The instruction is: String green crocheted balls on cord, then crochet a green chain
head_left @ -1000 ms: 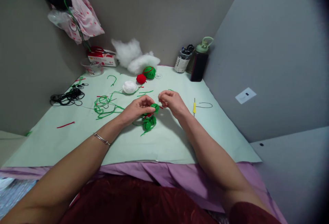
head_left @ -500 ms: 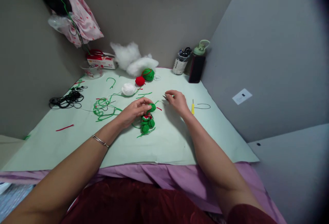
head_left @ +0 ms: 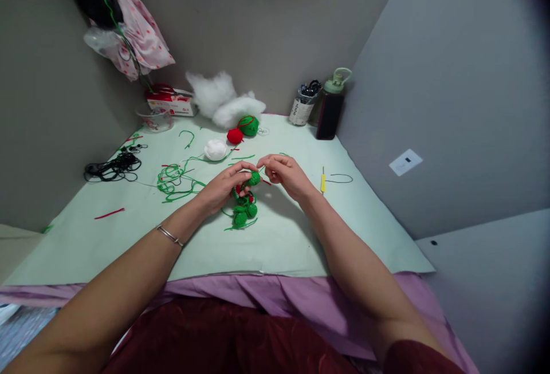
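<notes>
My left hand [head_left: 226,186] is closed around a small green crocheted ball [head_left: 252,178], part of a crocheted piece with red and white bits under the fingers. More green crocheted balls [head_left: 240,216] hang below it, low over the tabletop, with loose yarn ends beside them. Just right of the ball, my right hand [head_left: 286,173] is pinched, its fingertips close to my left fingertips. A short green yarn tail [head_left: 262,170] runs from the ball up to the right fingers. The inside of the right palm is hidden.
A yellow-handled crochet hook [head_left: 322,182] lies right of my right hand. Leftward are tangled green yarn [head_left: 174,184] and black cord [head_left: 116,166]. White [head_left: 215,149], red [head_left: 234,136] and green [head_left: 248,126] yarn balls sit behind, near white stuffing [head_left: 234,109]. A bottle [head_left: 330,111] stands back right.
My right hand has moved left, up to the crocheted ball. The small metal tip that showed at its fingers is out of sight. The crocheted piece has shifted slightly left.
</notes>
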{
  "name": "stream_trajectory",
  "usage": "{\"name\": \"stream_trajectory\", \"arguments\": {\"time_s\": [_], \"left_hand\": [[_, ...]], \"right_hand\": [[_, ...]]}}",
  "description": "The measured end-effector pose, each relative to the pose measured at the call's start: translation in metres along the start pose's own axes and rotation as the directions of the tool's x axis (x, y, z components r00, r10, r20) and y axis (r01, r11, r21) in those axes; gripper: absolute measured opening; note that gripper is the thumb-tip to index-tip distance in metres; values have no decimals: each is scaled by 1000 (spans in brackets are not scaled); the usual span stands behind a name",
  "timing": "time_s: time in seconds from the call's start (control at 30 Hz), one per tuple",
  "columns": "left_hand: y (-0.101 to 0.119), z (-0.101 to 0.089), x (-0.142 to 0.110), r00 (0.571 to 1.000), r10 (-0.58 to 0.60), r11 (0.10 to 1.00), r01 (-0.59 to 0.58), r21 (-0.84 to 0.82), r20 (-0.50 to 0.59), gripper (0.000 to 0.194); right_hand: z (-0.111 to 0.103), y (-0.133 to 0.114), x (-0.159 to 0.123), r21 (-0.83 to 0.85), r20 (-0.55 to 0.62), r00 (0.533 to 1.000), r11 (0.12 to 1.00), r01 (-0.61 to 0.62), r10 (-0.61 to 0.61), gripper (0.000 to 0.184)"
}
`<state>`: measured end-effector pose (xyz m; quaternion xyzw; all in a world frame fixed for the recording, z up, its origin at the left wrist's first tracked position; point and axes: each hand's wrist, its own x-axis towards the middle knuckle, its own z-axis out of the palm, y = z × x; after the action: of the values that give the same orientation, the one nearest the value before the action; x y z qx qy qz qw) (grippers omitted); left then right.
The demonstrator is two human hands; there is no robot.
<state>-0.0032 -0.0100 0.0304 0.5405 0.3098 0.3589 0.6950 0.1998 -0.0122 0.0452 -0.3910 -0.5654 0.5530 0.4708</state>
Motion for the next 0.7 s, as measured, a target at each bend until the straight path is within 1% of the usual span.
{"name": "stream_trajectory", "arguments": {"time_s": [0.1, 0.17, 0.27, 0.37, 0.5, 0.63, 0.7], "left_hand": [[0, 2, 0, 1000, 19, 1000, -19, 0, 13, 26], [0, 3, 0, 999, 28, 1000, -28, 1, 25, 24], [-2, 2, 0, 998, 30, 999, -31, 10, 49, 19], [-4, 1, 0, 999, 26, 999, -27, 22, 45, 16], [-6, 1, -1, 998, 59, 998, -59, 9, 31, 16], [-5, 3, -2, 999, 35, 997, -32, -73, 37, 25], [-3, 3, -2, 1000, 15, 996, -13, -88, 22, 26]], "right_hand": [[9, 0, 1, 205, 38, 999, 978, -43, 36, 33], [14, -2, -1, 262, 70, 997, 963, -63, 46, 41], [19, -3, -2, 235, 79, 996, 970, -65, 47, 41], [19, 0, 1, 205, 69, 996, 977, -61, 48, 42], [12, 9, 6, 228, 106, 987, 964, -139, 117, 41], [6, 14, 9, 292, 52, 985, 940, -174, 166, 39], [1, 12, 9, 273, 24, 983, 944, -182, 183, 39]]}}
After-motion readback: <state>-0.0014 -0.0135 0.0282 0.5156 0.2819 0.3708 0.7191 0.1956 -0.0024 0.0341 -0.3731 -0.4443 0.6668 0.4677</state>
